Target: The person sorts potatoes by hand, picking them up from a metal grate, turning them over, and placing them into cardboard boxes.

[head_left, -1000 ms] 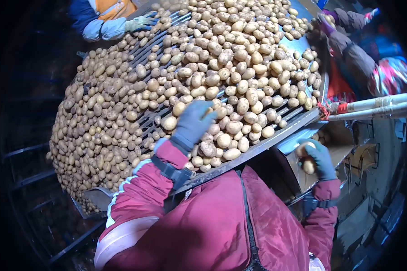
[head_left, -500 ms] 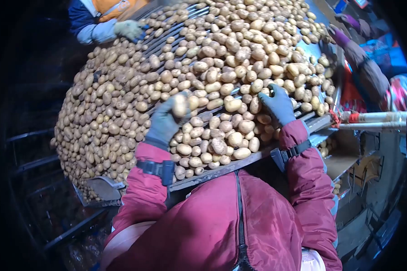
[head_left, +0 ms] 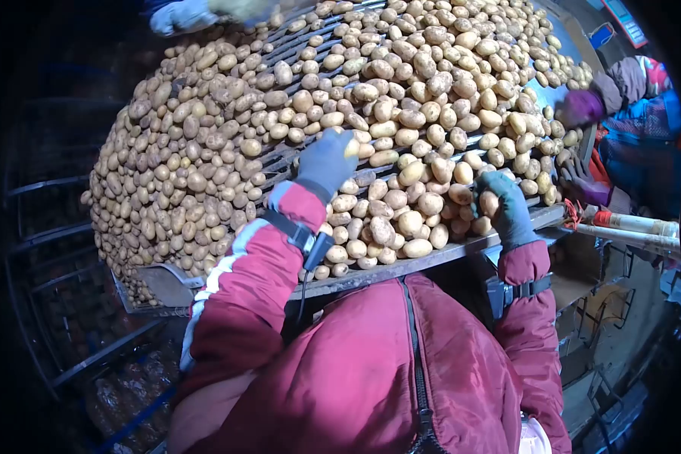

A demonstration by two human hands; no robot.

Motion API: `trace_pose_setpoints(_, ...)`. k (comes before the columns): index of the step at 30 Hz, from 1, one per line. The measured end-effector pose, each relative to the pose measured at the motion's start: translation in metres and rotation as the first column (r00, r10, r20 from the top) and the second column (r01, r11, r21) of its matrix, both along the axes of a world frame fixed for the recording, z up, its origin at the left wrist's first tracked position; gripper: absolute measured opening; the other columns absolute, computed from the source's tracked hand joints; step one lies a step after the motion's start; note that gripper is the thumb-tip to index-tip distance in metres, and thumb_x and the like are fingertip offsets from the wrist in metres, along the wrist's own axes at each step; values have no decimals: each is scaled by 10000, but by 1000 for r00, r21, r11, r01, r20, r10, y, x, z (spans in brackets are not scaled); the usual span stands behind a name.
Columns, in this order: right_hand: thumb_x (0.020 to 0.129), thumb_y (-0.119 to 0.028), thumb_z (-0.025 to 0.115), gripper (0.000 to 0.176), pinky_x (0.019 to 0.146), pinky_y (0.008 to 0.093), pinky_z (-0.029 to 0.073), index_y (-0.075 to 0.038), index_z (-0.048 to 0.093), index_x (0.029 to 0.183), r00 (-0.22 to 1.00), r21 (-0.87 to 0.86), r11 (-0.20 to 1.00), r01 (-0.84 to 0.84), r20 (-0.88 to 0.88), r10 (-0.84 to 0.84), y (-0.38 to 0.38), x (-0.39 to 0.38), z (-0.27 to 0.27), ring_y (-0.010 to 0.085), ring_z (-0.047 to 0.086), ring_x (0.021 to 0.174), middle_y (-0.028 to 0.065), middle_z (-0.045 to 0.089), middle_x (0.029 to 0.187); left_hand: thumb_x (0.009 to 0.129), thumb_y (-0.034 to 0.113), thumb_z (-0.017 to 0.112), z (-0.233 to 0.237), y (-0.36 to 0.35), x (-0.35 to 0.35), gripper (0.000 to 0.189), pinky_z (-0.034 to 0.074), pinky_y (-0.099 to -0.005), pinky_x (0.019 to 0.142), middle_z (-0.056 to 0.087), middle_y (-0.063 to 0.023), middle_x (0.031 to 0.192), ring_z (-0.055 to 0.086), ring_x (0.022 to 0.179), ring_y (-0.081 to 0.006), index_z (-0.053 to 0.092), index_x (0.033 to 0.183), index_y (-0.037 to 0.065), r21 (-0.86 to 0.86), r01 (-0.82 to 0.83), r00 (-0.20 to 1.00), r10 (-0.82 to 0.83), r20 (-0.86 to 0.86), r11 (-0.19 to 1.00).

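Note:
Many potatoes are heaped over a table of metal bars. Near the middle, my left hand, in a blue-grey glove, is closed palm down, with a yellowish potato showing at its fingertips. To the right, close to the table's front rim, my right hand wears a similar glove. Its fingers curl round a brownish potato. Loose potatoes lie around both hands.
Across the table at top left is a co-worker's gloved hand, blurred. Another person's purple-gloved hand is at the right edge. White pipes with red ties stand at the right. A metal flap is at the lower left corner.
My left hand has moved right and slightly up and turned palm down. My right hand has moved right and down and now grips a potato. The co-workers' hands have shifted.

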State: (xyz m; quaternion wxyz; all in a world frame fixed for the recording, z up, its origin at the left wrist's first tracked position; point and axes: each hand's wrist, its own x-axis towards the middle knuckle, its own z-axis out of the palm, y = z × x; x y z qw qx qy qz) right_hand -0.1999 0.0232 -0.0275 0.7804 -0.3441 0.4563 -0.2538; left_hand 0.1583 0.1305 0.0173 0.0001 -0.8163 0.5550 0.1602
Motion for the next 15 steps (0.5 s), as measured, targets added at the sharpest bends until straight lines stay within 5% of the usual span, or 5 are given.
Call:
trace_pose_setpoints(4,976,-190,595,292,481,283,478,18,682,1162,996,79,992,-94,2,94,53,32,53,174,607,550,75,638,741,866,311,746,-32,17,38,516,547,-377,900,726,-112,1129,694,1010,-282,672,1326,92,-224,-18,889,-87,-450,974)
trace_pose_setpoints(7,982,-153,579,282,447,262,462,18,688,1177,980,123,978,-171,119,156,76,50,53,150,601,536,67,632,708,883,253,765,-30,28,49,531,529,-301,892,713,-75,1090,659,979,-164,654,1336,-1,-60,-346,547,149,-824,936)
trace_pose_setpoints(9,978,-148,591,275,443,268,470,19,692,1171,981,192,968,-161,139,136,85,57,54,153,593,521,65,634,707,884,249,768,-40,42,72,524,526,-292,883,713,-78,1112,647,972,-150,658,1334,5,-175,-408,751,220,-623,896)
trace_pose_setpoints(13,979,-199,621,280,544,244,515,-9,703,1168,960,-406,874,-268,-41,276,100,61,36,149,649,651,74,675,851,891,250,761,-29,69,97,475,525,-294,882,717,-80,1130,640,973,-150,680,1305,31,-310,-433,792,194,-578,846)
trace_pose_setpoints(15,983,-208,625,269,558,235,506,-31,705,1169,940,-713,617,-334,-203,274,105,63,32,124,640,677,55,668,862,886,260,753,-29,79,110,446,533,-326,904,728,-101,1122,666,1011,-190,696,1278,55,-322,-297,843,88,-531,899)
